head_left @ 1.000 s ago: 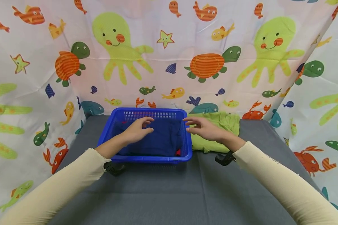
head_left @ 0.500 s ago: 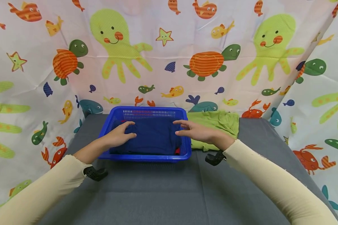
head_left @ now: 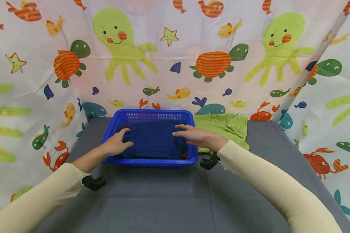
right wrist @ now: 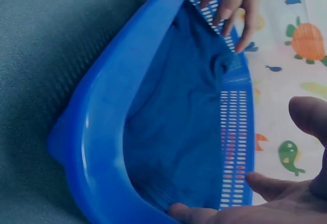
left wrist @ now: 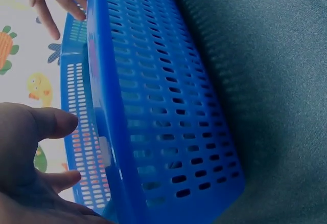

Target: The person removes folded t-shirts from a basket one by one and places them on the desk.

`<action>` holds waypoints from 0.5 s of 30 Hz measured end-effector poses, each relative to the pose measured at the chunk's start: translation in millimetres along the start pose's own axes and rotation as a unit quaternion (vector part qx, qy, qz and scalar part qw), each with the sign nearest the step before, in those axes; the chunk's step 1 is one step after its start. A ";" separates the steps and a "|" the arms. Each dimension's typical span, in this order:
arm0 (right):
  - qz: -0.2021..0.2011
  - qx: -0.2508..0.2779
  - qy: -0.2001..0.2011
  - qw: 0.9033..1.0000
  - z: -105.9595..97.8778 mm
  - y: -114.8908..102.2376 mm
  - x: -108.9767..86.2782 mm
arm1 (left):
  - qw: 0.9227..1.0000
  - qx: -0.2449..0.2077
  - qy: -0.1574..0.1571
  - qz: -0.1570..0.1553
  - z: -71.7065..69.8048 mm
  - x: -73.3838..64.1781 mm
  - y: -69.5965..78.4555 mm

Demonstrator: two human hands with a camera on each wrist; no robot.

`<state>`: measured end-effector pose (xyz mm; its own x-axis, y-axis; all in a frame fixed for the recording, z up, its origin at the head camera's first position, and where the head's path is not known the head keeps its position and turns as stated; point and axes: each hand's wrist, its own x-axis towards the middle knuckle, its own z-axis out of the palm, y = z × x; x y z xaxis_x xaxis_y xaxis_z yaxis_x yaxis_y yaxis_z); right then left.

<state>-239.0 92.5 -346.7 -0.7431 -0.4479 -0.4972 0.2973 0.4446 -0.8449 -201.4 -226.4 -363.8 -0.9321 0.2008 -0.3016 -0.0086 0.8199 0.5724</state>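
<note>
A dark blue folded cloth (head_left: 151, 139) fills a blue plastic basket (head_left: 151, 162) with slotted walls. Over the basket's left end hovers my left hand (head_left: 117, 144), thumb and fingers spread apart with nothing between them. My right hand (head_left: 197, 136) reaches across the right rim, its fingers extended above the cloth. From the right wrist, the cloth (right wrist: 179, 116) lies below the rim, and the right hand's fingertips (right wrist: 191, 214) show close over the near edge. In the left wrist view the left hand (left wrist: 30, 173) is beside the rim, while the basket wall hides the cloth.
A lime green cloth (head_left: 221, 126) lies just right of the basket, partly behind the right hand. Dark grey fabric (head_left: 151, 207) covers the table. Curtains (head_left: 175, 71) printed with sea animals stand close behind and at both sides.
My left hand has moved left from over the cloth to the basket's left end. My right hand has shifted left, from the right rim to above the cloth. The basket stays in place.
</note>
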 end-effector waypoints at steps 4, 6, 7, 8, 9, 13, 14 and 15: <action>0.031 0.006 0.004 1.000 7.6 -1.0 9.3 | 0.998 -0.042 -0.032 -0.015 -0.6 2.8 -2.3; 0.045 0.012 0.010 0.999 10.0 -1.0 13.4 | 0.996 -0.078 -0.044 -0.029 1.2 5.5 -3.3; 0.050 0.012 0.014 0.999 10.8 -1.0 15.5 | 0.993 -0.097 -0.046 -0.037 2.4 7.0 -3.5; 0.054 0.013 0.018 0.998 11.5 -1.3 17.1 | 0.991 -0.115 -0.043 -0.046 3.8 8.5 -3.5; 0.057 0.013 0.022 0.998 12.0 -1.3 19.1 | 0.990 -0.127 -0.035 -0.053 5.5 9.8 -3.2; 0.073 0.001 0.031 0.997 14.6 -1.1 25.6 | 0.983 -0.170 0.014 -0.072 11.8 14.4 -0.5; 0.078 -0.004 0.033 0.996 15.3 -0.7 26.8 | 0.981 -0.180 0.024 -0.075 13.4 15.2 0.6; 0.084 -0.007 0.033 0.996 15.9 0.0 28.1 | 0.978 -0.194 0.028 -0.076 14.6 16.1 1.7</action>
<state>-250.3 67.6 -363.9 -0.7214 -0.3148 -0.6168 0.4122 0.5204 -0.7478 -211.1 -214.0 -378.8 -0.9276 0.0528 -0.3699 -0.2759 0.5708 0.7733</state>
